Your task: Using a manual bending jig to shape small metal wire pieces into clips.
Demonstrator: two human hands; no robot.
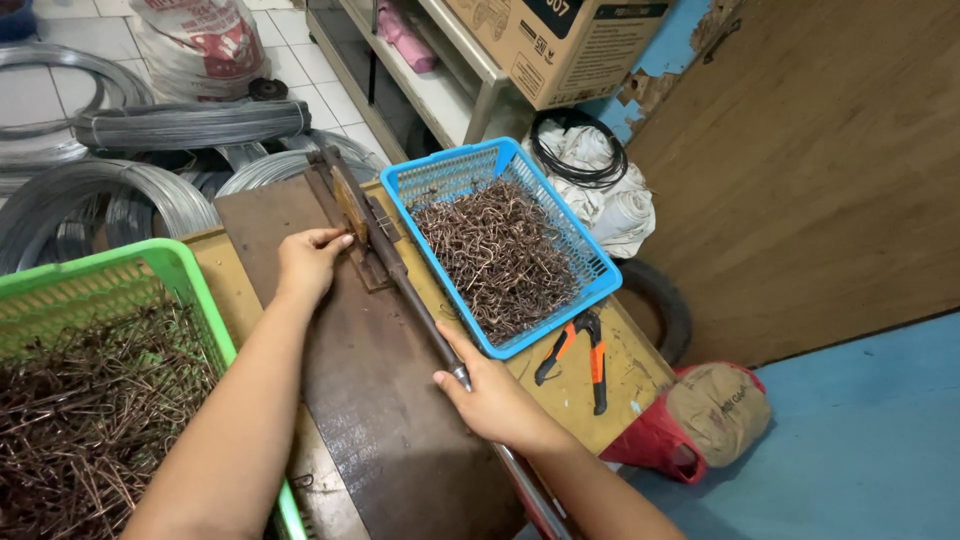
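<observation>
My left hand rests on a dark brown board, fingertips pressed against the small metal jig at the far end of a long lever bar. My right hand grips that bar near its middle, thumb on top. The bar runs diagonally from the jig toward me. Whether a wire piece sits under my left fingertips cannot be seen. A blue plastic basket of bent brown wire pieces stands just right of the bar. A green basket of straight brown wire pieces sits at my left.
Orange-handled pliers lie on the yellowish tabletop by the blue basket. Coils of grey wire lie on the tiled floor beyond. A cardboard box sits on a shelf; a wooden panel stands right, a sack below.
</observation>
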